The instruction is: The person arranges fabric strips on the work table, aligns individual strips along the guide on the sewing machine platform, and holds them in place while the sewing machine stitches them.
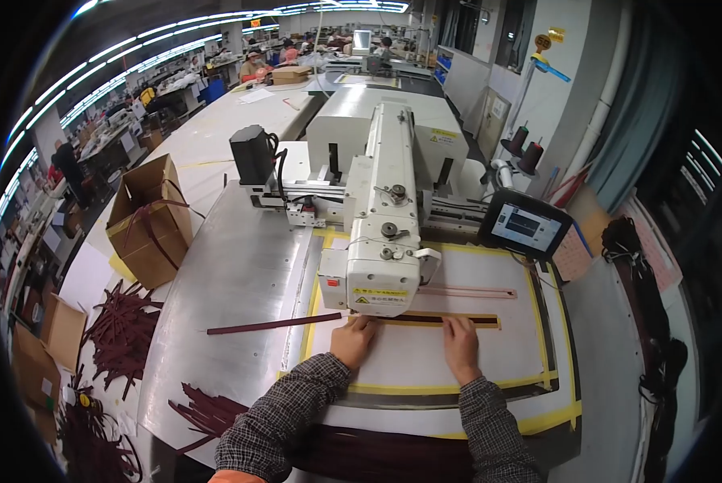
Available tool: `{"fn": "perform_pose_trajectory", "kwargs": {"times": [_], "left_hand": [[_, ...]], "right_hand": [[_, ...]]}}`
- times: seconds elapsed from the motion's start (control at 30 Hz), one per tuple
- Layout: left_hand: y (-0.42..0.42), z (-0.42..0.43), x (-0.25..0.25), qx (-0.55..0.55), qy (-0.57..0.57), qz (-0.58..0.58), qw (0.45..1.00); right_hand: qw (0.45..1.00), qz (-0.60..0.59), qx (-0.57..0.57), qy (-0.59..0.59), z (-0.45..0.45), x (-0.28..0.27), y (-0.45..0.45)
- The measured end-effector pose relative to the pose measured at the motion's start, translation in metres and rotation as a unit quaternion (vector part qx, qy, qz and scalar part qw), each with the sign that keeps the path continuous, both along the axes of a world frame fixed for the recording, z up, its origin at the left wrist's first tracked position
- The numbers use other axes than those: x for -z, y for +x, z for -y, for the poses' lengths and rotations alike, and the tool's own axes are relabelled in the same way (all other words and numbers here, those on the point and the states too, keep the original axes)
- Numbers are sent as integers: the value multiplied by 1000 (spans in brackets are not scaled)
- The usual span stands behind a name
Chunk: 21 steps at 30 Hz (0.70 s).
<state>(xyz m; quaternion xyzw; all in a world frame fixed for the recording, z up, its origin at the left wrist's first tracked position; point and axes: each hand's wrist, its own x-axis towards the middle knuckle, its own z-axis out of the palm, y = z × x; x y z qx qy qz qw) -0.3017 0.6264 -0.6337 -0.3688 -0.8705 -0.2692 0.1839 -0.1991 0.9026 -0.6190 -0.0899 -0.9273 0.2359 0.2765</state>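
Note:
Both hands are at a dark strip (425, 320) that lies in a yellow-edged slot on the white sheet, in front of the sewing machine head (383, 270). My left hand (354, 341) is by the strip's left end under the machine head, fingers pressed together; what they hold is hidden. My right hand (462, 348) touches the strip near its right part, fingers closed on its edge. Another maroon strip (272, 324) lies on the metal table left of my left hand, its right end close to the machine head.
Maroon strips (208, 414) lie at the front left, more dark fabric (385, 452) along the front edge. A cardboard box (150, 225) stands left. The control screen (525, 224) is at right. People (254, 68) sit in the far background.

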Motion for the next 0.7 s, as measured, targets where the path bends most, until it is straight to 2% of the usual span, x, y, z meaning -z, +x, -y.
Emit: {"fn": "perform_pose_trajectory", "kwargs": {"times": [0.1,0.17,0.27,0.3,0.7], "left_hand": [[-1,2,-6,51,2,-37,998],[-4,2,-4,66,3,-50,997],[-5,0,-1,51,-7,-49,997],[-4,0,0,51,-6,-40,998],[-2,-2,0,47,-18,-50,997]], "right_hand": [[998,12,-63,12,34,-6,-9],[990,7,-107,88,47,-3,-22],[989,-12,-123,82,70,1,-37],[985,45,-118,116,72,-1,-38],[972,93,-123,175,77,2,-40]]}}
